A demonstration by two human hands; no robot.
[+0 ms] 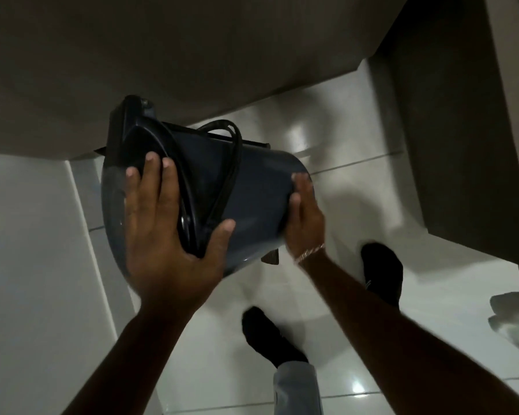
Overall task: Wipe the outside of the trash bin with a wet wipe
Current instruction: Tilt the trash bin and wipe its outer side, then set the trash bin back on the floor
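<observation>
A dark blue pedal trash bin (pixel 252 187) is held tilted on its side above the white tiled floor, lid end to the left, base end to the right. My left hand (pixel 168 223) grips the lid end, fingers spread over the black lid and thumb on the body. My right hand (pixel 304 217) holds the base end from the right. A black wire handle loops over the bin's upper side. No wet wipe shows in either hand.
My two feet in black socks (pixel 381 271) stand on the glossy floor (pixel 357 181) below the bin. A grey wall or cabinet face (pixel 192 55) fills the top. A white crumpled cloth (pixel 516 319) lies at the right edge.
</observation>
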